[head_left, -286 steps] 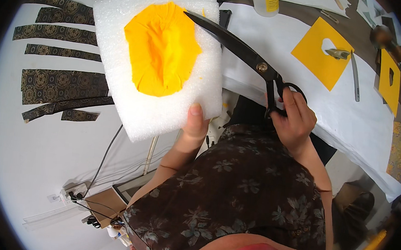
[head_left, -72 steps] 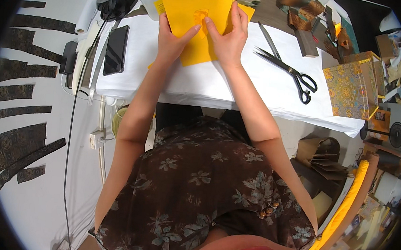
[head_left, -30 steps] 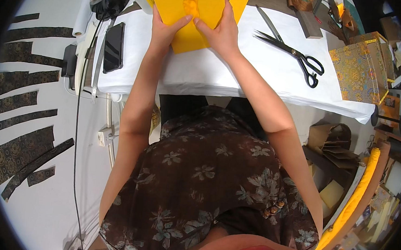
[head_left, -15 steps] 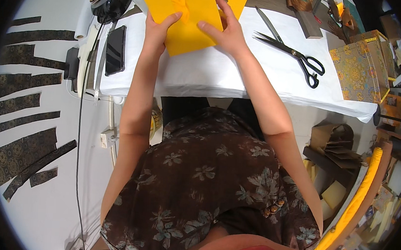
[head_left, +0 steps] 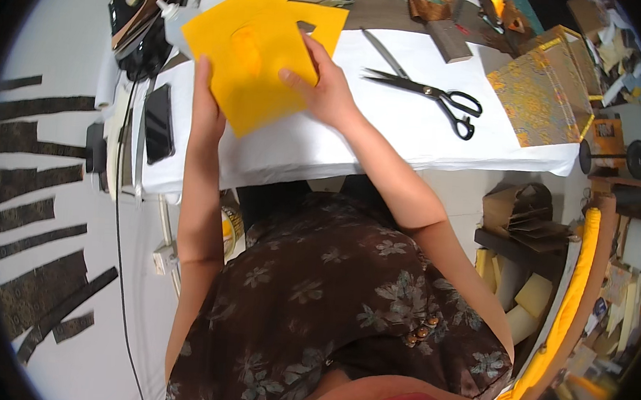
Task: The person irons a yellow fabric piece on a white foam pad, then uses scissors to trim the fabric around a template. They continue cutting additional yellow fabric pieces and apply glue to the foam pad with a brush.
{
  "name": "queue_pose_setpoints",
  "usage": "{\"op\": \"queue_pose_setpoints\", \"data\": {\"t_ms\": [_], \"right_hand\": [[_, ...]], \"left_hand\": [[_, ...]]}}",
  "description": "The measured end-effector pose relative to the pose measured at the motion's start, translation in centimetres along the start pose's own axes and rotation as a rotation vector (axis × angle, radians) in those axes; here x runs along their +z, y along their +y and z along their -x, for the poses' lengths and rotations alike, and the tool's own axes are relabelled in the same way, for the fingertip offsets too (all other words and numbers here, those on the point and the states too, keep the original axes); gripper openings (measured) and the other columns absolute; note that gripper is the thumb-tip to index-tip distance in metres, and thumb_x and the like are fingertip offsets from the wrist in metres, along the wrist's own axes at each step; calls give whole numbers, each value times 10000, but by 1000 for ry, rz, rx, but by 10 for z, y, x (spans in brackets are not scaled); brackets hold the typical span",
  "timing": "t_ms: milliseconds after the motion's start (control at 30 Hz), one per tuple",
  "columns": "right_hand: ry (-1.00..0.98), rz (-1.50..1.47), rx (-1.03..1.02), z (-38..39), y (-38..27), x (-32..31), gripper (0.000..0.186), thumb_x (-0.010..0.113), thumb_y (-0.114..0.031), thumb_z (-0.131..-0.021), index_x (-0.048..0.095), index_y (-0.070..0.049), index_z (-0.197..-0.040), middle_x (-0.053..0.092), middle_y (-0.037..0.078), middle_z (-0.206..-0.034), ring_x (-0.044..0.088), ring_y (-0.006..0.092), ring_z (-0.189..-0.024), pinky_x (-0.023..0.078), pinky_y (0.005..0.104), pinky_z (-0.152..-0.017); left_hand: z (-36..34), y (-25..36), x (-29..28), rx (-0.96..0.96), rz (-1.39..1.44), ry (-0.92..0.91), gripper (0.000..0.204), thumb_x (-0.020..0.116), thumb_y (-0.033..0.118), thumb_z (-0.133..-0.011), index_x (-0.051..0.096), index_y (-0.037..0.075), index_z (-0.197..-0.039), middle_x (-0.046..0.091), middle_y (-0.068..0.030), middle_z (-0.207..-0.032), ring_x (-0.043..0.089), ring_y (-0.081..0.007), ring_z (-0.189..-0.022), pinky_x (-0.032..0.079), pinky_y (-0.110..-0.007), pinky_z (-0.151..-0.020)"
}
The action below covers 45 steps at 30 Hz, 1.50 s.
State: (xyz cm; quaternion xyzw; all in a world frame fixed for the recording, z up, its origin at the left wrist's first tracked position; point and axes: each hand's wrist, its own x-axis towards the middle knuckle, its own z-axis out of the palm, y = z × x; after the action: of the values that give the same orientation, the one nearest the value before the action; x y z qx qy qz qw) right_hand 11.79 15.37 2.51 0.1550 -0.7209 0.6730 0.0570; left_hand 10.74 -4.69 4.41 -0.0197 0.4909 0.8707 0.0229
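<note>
left hand (head_left: 208, 110) and right hand (head_left: 330, 89) hold a yellow panel (head_left: 274, 63) by its sides; light, even pressure best spares its central patch (head_left: 246, 48).

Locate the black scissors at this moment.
In the head view, the black scissors lie on the white sheet, between the right hand and the patterned box farther right, close to a slim grey tool.

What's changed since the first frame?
Right hand released the black scissors, now lying on the white table cover. It and the left hand now hold a yellow sheet; the white foam slab is out of sight. Dark patterned strips stayed put.
</note>
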Motion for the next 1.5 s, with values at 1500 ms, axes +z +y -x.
{"op": "queue_pose_setpoints", "data": {"t_ms": [1500], "right_hand": [[179,-243,605,37,-26,-47,582,675,-316,-873,523,39,-1309,610,218,-1262,626,312,-1155,576,456,-918]], "left_hand": [[106,-29,-16,374,-660,398,518,665,302,-921,501,4,-1312,628,-144,-1170,617,-197,-1048,498,-301,-905]]}}
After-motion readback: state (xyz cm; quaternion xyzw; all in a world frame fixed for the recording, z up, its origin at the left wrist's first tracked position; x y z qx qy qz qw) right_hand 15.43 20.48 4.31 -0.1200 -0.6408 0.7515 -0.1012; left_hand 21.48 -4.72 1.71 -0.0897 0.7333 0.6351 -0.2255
